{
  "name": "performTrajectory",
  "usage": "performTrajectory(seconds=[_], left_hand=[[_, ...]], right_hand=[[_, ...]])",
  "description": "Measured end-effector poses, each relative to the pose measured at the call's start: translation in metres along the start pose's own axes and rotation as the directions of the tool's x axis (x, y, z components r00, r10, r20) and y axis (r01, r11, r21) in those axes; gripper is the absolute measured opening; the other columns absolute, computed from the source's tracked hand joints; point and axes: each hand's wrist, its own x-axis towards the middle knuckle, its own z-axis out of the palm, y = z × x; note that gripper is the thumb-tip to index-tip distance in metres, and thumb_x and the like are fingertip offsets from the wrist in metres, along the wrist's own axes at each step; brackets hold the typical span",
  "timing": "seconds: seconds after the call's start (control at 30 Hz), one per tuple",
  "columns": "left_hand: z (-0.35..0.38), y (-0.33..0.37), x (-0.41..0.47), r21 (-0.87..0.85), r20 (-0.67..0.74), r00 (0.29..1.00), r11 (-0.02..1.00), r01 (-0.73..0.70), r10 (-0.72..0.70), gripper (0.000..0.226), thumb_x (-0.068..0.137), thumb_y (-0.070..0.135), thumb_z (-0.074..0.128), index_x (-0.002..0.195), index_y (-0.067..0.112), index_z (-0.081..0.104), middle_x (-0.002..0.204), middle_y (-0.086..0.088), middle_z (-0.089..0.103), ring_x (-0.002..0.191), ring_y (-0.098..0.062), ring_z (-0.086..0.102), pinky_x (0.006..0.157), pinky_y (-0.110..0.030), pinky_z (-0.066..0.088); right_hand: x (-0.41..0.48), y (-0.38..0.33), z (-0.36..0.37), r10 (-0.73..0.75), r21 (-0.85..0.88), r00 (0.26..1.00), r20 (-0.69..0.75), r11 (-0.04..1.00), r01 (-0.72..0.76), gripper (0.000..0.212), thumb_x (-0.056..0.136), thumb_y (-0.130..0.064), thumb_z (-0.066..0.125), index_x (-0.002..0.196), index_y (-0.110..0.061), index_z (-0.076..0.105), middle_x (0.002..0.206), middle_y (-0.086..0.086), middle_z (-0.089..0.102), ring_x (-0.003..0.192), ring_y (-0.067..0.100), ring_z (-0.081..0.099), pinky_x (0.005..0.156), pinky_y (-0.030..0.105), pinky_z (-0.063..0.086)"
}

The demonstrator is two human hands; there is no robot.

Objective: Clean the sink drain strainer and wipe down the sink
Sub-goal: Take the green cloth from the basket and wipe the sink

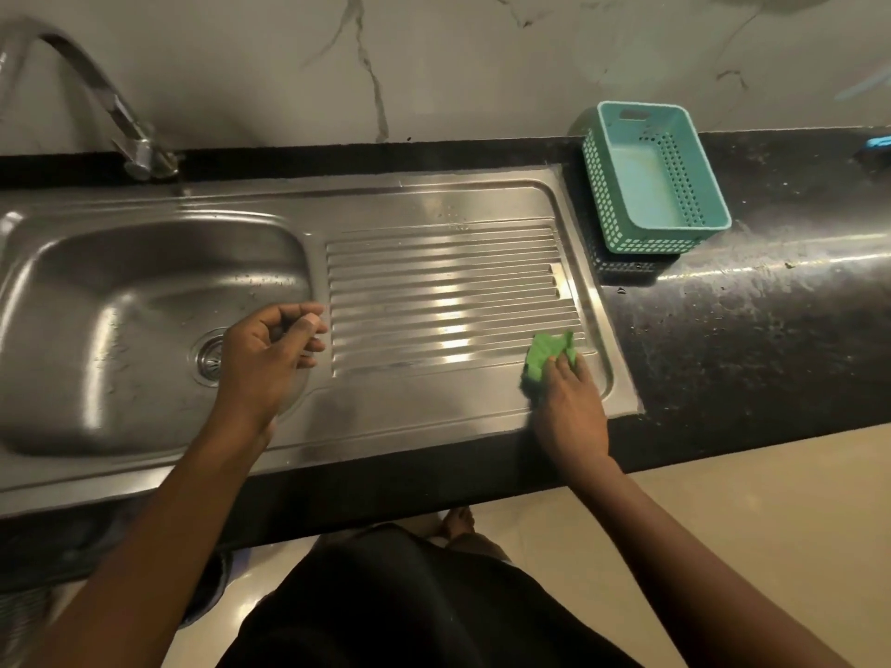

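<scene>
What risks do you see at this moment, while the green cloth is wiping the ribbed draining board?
1. The right hand works the green cloth near the drainboard's right edge; dirty water may be pushed onto the black counter.
2. The teal basket stands close to that edge and might get splashed.
3. The left hand hangs over the basin beside the drain strainer, which may go unwiped.

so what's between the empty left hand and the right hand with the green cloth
Only the ribbed steel drainboard of the sink; no loose object lies on that stretch. The head view shows the left hand over the basin's edge and the right hand pressing the green cloth.
</scene>
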Motion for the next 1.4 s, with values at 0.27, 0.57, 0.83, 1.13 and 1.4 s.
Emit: performTrajectory(seconds=[0.27,0.57,0.83,1.13,1.4], left_hand=[[-0.036,-0.007,0.002,0.011,-0.037,0.999,1.000,0.022,-0.021,0.014,0.100,0.020,0.067,0.110,0.020,0.077,0.098,-0.001,0.081,0.084,-0.014,0.074,0.068,-0.023,0.060],[-0.048,-0.015,0.017,0.017,-0.007,0.999,0.999,0.047,-0.047,0.014,0.099,0.018,0.067,0.107,0.020,0.078,0.099,-0.006,0.080,0.084,-0.017,0.073,0.069,-0.027,0.059],[-0.056,-0.016,0.032,0.019,0.059,0.998,0.999,0.037,-0.038,0.015,0.097,0.022,0.069,0.109,0.022,0.078,0.099,-0.003,0.081,0.085,-0.015,0.075,0.070,-0.024,0.058],[-0.055,-0.021,0.043,0.026,0.171,0.984,0.999,0.047,-0.051,0.016,0.096,0.027,0.069,0.108,0.027,0.079,0.099,0.000,0.081,0.086,-0.014,0.076,0.070,-0.026,0.057],[-0.033,-0.005,0.044,0.042,0.221,0.975,0.999,0.013,-0.022,0.015,0.100,0.018,0.067,0.108,0.023,0.078,0.094,0.000,0.081,0.081,-0.009,0.074,0.069,-0.021,0.059]], right_hand=[[-0.016,-0.198,0.002,-0.386,0.300,0.922,-0.023,0.877,0.375,0.067,0.106,-0.019,0.045,0.165,-0.007,0.015,0.173,0.017,0.012,0.161,0.033,-0.004,0.126,0.039,-0.010],[-0.018,-0.192,0.003,-0.689,0.466,0.724,-0.021,0.634,0.617,0.051,0.101,-0.013,0.056,0.151,-0.014,0.053,0.160,0.006,0.048,0.155,0.024,0.032,0.127,0.036,0.020],[-0.028,0.015,0.001,-0.105,0.384,0.994,0.013,0.919,0.092,0.057,0.092,-0.004,0.072,0.144,-0.025,0.061,0.157,-0.003,0.051,0.153,0.021,0.036,0.124,0.048,0.035],[-0.045,-0.088,0.011,0.234,0.537,0.972,-0.025,0.823,-0.185,0.043,0.095,-0.005,0.064,0.136,-0.017,0.066,0.143,0.011,0.063,0.134,0.032,0.055,0.111,0.051,0.047],[-0.031,-0.251,0.015,-0.507,0.573,0.862,-0.013,0.702,0.422,0.057,0.094,-0.013,0.058,0.150,-0.015,0.055,0.162,0.006,0.045,0.158,0.028,0.025,0.129,0.042,0.019]])
